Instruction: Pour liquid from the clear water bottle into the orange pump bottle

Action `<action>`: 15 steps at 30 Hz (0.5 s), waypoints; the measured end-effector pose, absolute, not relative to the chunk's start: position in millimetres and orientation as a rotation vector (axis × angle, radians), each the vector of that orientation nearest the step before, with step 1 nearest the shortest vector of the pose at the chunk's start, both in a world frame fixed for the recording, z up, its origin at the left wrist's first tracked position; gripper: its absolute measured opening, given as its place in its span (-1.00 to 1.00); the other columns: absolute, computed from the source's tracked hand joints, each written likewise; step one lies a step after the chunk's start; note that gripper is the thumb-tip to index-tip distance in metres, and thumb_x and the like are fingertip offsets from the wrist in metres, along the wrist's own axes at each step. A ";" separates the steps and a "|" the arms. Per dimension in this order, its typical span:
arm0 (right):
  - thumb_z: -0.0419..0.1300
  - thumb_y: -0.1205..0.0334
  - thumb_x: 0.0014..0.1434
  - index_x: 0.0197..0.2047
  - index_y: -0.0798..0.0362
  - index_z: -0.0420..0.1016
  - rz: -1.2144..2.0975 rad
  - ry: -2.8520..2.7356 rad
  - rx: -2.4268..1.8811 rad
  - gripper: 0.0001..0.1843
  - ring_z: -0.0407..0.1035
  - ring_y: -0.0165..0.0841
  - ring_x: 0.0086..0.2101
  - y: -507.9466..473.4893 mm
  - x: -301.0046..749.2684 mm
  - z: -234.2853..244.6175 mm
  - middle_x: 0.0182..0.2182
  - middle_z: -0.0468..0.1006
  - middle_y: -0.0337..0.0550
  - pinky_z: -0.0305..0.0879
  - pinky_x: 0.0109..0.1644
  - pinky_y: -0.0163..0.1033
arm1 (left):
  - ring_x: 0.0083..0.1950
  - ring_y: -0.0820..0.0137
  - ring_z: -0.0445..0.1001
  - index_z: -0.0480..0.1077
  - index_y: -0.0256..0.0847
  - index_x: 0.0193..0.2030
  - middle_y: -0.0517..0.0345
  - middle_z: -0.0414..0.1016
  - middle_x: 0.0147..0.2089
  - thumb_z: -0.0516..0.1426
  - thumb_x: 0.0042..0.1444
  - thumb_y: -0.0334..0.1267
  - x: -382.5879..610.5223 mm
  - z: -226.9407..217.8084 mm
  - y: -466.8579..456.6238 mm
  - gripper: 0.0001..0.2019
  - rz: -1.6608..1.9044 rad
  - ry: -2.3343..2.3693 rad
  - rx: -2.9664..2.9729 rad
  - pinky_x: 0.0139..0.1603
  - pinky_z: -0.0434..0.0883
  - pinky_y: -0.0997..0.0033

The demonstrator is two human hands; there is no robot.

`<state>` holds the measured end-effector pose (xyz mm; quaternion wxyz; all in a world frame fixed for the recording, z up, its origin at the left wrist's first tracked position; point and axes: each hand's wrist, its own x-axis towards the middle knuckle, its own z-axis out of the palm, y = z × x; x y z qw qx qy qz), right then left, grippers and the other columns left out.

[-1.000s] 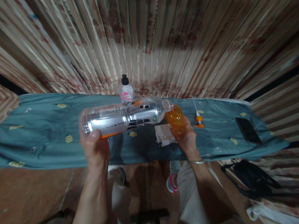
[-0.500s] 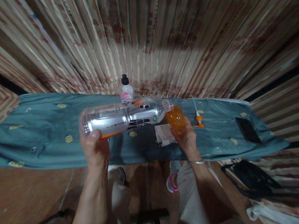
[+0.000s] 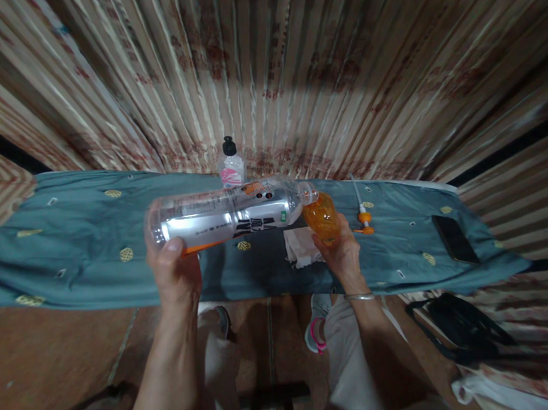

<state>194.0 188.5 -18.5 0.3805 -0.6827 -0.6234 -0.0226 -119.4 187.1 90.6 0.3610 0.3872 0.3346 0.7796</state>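
Note:
My left hand (image 3: 174, 270) is closed round the base end of a large clear plastic bottle (image 3: 228, 214) with a silver and orange label. The bottle lies nearly level in the air, its uncapped neck pointing right. That neck meets the top of a smaller bottle of orange liquid (image 3: 322, 217), which tilts toward it; whether the mouths touch I cannot tell. The fingers of my right hand (image 3: 344, 253) wrap round the orange bottle's lower part. An orange pump head (image 3: 364, 219) with a pale tube lies on the cloth to the right.
A clear bottle with a black cap (image 3: 230, 163) stands at the back of the teal-covered table (image 3: 81, 241). A folded pale cloth (image 3: 301, 248) lies under the hands. A black phone (image 3: 455, 238) rests at the right. A pleated curtain (image 3: 257, 76) hangs behind; a black bag (image 3: 462, 326) sits below right.

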 end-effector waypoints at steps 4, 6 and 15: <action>0.33 0.03 0.10 0.38 0.16 0.21 -0.037 -1.584 -1.760 -0.15 0.51 0.01 0.10 189.1 193.1 -18.2 0.16 0.55 0.23 0.49 0.18 0.13 | 0.14 0.01 0.51 0.53 -0.01 0.00 0.05 0.55 0.08 0.34 -0.23 -0.06 -116.1 93.8 188.1 -0.46 2.046 0.830 0.965 0.18 0.45 -0.04; 0.31 0.03 0.12 0.38 0.16 0.20 -0.034 -1.585 -1.744 -0.16 0.50 -0.01 0.11 189.6 192.4 -18.6 0.18 0.54 0.22 0.48 0.20 0.11 | 0.13 0.03 0.51 0.54 -0.04 -0.02 0.06 0.55 0.06 0.34 -0.26 -0.07 -115.5 94.3 188.6 -0.46 2.053 0.831 0.944 0.18 0.43 -0.02; 0.30 0.00 0.14 0.39 0.10 0.18 -0.048 -1.605 -1.763 -0.17 0.50 -0.04 0.11 188.0 192.8 -17.4 0.18 0.53 0.18 0.50 0.16 0.05 | 0.17 0.07 0.46 0.56 0.00 -0.09 0.12 0.53 0.06 0.36 -0.27 -0.07 -119.9 87.7 189.7 -0.51 2.056 0.837 0.938 0.23 0.39 0.06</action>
